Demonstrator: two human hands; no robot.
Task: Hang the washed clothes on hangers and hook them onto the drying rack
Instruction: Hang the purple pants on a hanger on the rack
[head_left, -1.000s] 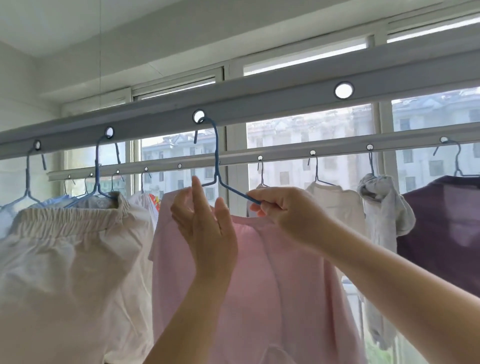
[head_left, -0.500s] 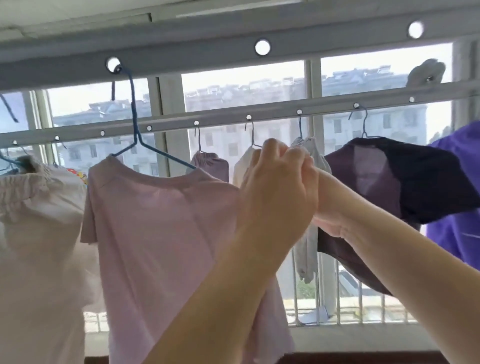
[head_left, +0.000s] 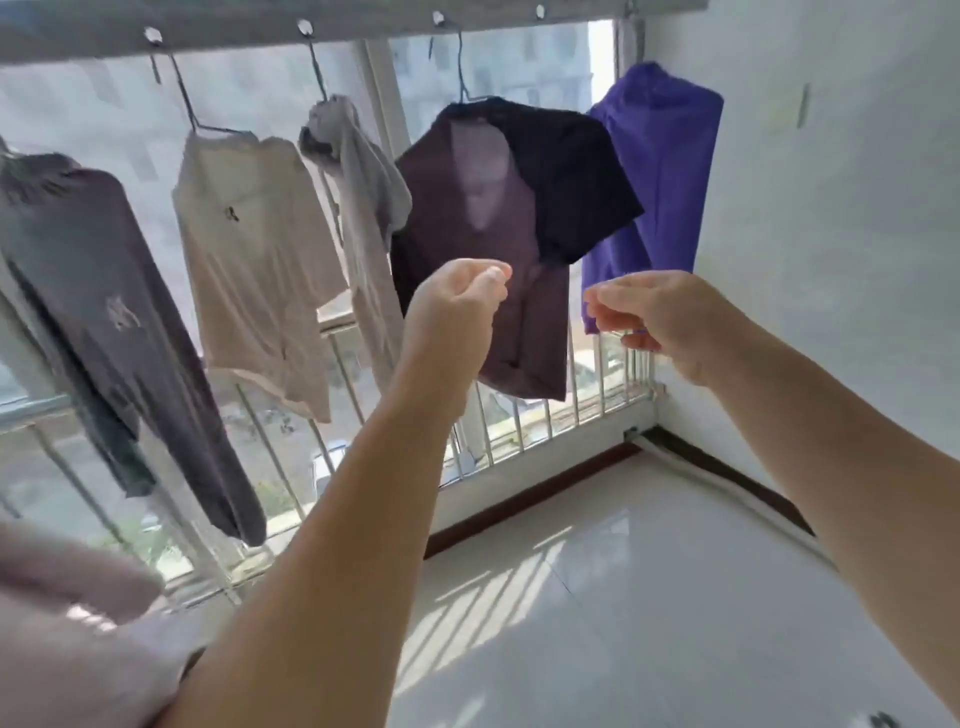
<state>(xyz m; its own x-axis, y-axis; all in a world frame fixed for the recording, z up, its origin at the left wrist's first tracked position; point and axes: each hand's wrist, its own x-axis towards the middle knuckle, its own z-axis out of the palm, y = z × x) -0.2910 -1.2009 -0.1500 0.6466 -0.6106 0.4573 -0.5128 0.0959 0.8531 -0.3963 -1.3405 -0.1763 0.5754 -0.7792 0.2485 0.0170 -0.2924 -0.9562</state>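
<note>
1. Five garments hang from the drying rack rail (head_left: 218, 31) along the window: a grey long-sleeved top (head_left: 98, 291) at far left, a cream T-shirt (head_left: 254, 249), a bunched pale grey garment (head_left: 363, 171), a dark maroon T-shirt (head_left: 498, 218) and a bright purple garment (head_left: 660, 171) nearest the white wall (head_left: 831, 208).
2. Both hands are raised in front of the maroon shirt and hold nothing. The left hand (head_left: 457, 306) has its fingers curled in loosely on themselves; the right hand (head_left: 660, 317) is relaxed, fingers slightly bent and apart.
3. A blurred pink garment (head_left: 67, 613) fills the lower left corner; whether it sits on a hanger cannot be told from here.
4. Judging by the free hands, one item has been dealt with and the next is yet to be fetched. No loose hanger or laundry pile is in view.
5. Risks, as I judge them:
   - The pale grey garment is wadded around its hanger (head_left: 317, 67) rather than spread, so it may dry poorly or slide off if brushed.
   - The maroon shirt and the purple garment overlap; hooking anything between them could knock a hanger out of its rail hole.
   - The glossy tiled floor (head_left: 649, 597) could be slippery if wet clothes drip on it.
   - The view is motion-blurred, so a hurried reach may miss a rail hole.
</note>
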